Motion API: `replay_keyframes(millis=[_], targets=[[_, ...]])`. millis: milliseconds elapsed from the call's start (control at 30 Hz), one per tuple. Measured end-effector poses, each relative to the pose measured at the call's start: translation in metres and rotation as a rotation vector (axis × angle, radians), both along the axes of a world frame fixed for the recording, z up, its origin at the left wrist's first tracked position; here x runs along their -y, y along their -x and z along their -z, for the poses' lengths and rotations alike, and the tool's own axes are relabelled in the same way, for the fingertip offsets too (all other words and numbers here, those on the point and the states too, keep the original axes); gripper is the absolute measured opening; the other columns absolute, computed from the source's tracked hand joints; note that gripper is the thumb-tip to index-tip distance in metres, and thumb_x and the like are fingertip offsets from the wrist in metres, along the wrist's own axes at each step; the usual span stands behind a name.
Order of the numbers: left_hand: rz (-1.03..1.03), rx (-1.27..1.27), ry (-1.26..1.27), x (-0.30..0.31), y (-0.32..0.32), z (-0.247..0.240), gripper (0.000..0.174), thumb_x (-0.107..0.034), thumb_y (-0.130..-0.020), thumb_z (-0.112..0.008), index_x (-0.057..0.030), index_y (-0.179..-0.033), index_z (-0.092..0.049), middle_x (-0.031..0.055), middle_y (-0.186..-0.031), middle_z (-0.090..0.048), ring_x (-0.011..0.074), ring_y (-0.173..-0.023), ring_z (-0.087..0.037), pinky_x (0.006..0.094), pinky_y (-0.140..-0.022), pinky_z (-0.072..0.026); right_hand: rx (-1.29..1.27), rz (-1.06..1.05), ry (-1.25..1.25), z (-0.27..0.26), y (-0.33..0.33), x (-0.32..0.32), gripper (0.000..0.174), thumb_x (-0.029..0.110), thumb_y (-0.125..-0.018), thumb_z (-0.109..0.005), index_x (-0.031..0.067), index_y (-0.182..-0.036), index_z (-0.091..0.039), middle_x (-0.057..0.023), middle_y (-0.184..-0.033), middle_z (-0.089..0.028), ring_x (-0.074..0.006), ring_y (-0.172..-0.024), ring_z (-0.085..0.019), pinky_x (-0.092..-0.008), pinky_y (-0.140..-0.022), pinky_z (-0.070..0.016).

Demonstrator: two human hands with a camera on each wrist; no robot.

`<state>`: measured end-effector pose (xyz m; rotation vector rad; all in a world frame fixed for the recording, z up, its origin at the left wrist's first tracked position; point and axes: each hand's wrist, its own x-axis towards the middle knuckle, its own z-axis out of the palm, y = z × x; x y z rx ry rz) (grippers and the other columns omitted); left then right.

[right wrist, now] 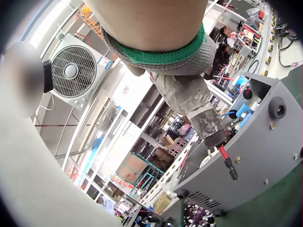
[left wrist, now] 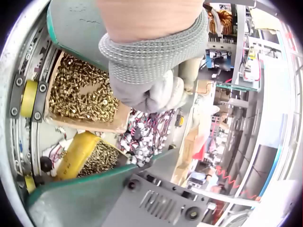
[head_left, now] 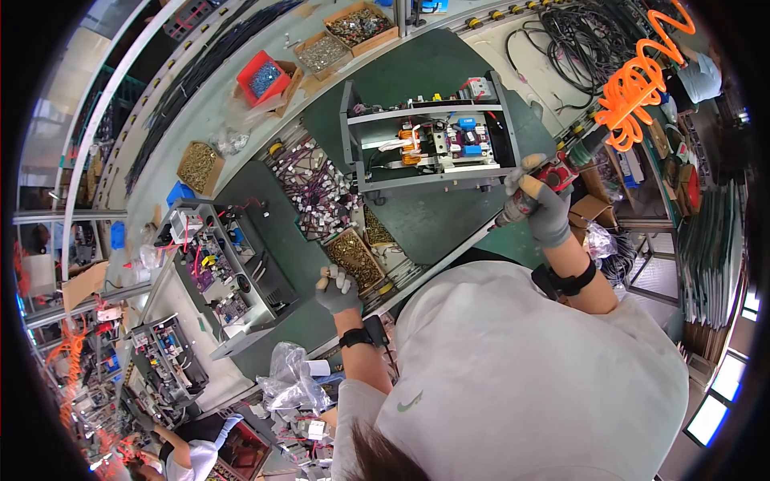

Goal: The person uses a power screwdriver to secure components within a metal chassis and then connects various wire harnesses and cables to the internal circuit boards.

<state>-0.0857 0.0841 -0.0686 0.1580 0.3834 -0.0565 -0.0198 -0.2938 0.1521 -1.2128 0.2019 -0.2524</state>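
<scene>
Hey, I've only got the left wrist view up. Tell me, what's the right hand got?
Observer: The right hand grips a red power drill.
Operator: Anything fitted in it? I can't see that from here.
Observer: Yes, the right wrist view shows a bit sticking out of the front, red at the base and dark at the tip.
Operator: And the side of the case near that tip?
Observer: Several brass-coloured screws sit in that side of the gray case.

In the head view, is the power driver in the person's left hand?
No, the right hand grips the power driver, while the left hand is apart from it, near the brass-coloured screws.
</scene>
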Motion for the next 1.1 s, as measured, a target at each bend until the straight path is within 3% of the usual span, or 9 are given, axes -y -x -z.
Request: replay_keyframes(millis=[267, 333, 467, 567, 667, 700, 833, 933, 1100], targets=[[0.23, 0.285, 0.122, 0.036, -0.032, -0.068, 0.012, -0.019, -0.083, -0.052, -0.0084, -0.08, -0.048, 0.0053, -0.069, -0.046, 0.0149, -0.053, -0.043, 0.0242, -0.042, -0.0361, 0.027, -0.008, -0.023, 0.0, -0.002, -0.004, 0.025, 0.004, -0.069, -0.057, -0.0004, -0.094, -0.053, -0.0132, -0.074, -0.06, -0.0206, -0.068, -0.059, -0.0311, -0.065, -0.0476], [0.294, 0.231, 0.025, 0.051, -0.043, -0.079, 0.014, -0.022, -0.086, -0.054, -0.0108, -0.082, -0.046, 0.0037, -0.066, -0.045, 0.0124, -0.048, -0.04, 0.0223, -0.039, -0.0329, 0.005, 0.011, -0.004, 0.003, -0.001, 0.0, 0.025, 0.005, -0.069, -0.057, -0.0003, -0.094, -0.053, -0.0127, -0.075, -0.06, -0.021, -0.069, -0.06, -0.0315, -0.064, -0.0483], [0.575, 0.203, -0.562, 0.099, -0.062, -0.118, 0.018, -0.01, -0.085, -0.056, -0.0118, -0.082, -0.038, 0.0047, -0.066, -0.045, 0.0087, -0.044, -0.038, 0.02, -0.035, -0.0264, 0.041, 0.031, -0.06, 0.001, 0.0, 0.003, 0.026, 0.005, -0.069, -0.058, -0.0001, -0.094, -0.053, -0.0119, -0.076, -0.059, -0.0212, -0.068, -0.06, -0.032, -0.064, -0.0485], [0.637, 0.182, -0.835, 0.13, -0.071, -0.131, 0.018, -0.006, -0.083, -0.058, -0.0081, -0.085, -0.041, 0.0097, -0.076, -0.056, 0.0118, -0.054, -0.052, 0.0187, -0.044, -0.0401, 0.069, 0.051, -0.075, -0.004, 0.001, 0.008, 0.026, 0.004, -0.069, -0.059, 0.0002, -0.094, -0.054, -0.0119, -0.075, -0.06, -0.0212, -0.066, -0.059, -0.0321, -0.063, -0.0484], [0.732, 0.178, -0.896, 0.157, -0.077, -0.141, 0.02, -0.008, -0.085, -0.057, -0.0119, -0.087, -0.038, 0.0109, -0.083, -0.058, 0.0113, -0.06, -0.056, 0.0162, -0.047, -0.0407, 0.071, 0.095, -0.077, -0.008, 0.003, 0.014, 0.025, 0.003, -0.069, -0.059, 0.0005, -0.093, -0.054, -0.0118, -0.075, -0.06, -0.0211, -0.064, -0.059, -0.0322, -0.062, -0.0483], [0.756, 0.226, -0.737, 0.158, -0.077, -0.129, 0.017, -0.007, -0.086, -0.056, -0.0036, -0.098, -0.045, 0.0127, -0.086, -0.06, 0.016, -0.068, -0.061, 0.0195, -0.056, -0.0497, 0.081, 0.109, -0.083, -0.007, 0.003, 0.018, 0.024, 0.003, -0.069, -0.059, 0.0007, -0.092, -0.054, -0.0118, -0.074, -0.06, -0.0209, -0.065, -0.059, -0.032, -0.063, -0.0481], [0.812, 0.049, -0.504, 0.182, -0.081, -0.127, 0.031, -0.018, -0.087, -0.059, -0.0024, -0.111, -0.048, 0.0121, -0.087, -0.059, 0.0137, -0.069, -0.059, 0.0157, -0.052, -0.0476, 0.145, 0.124, -0.19, -0.012, 0.0, 0.025, 0.022, 0.006, -0.07, -0.057, 0.0004, -0.091, -0.054, -0.013, -0.075, -0.059, -0.0236, -0.07, -0.059, -0.0336, -0.066, -0.0479], [0.862, -0.073, -0.325, 0.189, -0.087, -0.106, 0.034, -0.027, -0.086, -0.06, -0.0016, -0.107, -0.051, 0.0123, -0.086, -0.059, 0.0126, -0.066, -0.058, 0.0149, -0.049, -0.0462, 0.202, 0.124, -0.266, -0.02, -0.006, 0.027, 0.022, 0.009, -0.072, -0.055, 0.0005, -0.092, -0.053, -0.0138, -0.076, -0.059, -0.0249, -0.071, -0.058, -0.035, -0.066, -0.0478], [0.881, -0.117, -0.396, 0.201, -0.089, -0.115, 0.04, -0.032, -0.085, -0.06, 0.0008, -0.105, -0.052, 0.0124, -0.084, -0.059, 0.0125, -0.062, -0.056, 0.0162, -0.047, -0.0456, 0.327, 0.048, -0.352, -0.021, -0.012, 0.021, 0.026, 0.011, -0.072, -0.055, 0.0024, -0.096, -0.051, -0.0151, -0.079, -0.058, -0.0285, -0.073, -0.057, -0.0397, -0.068, -0.0468]])
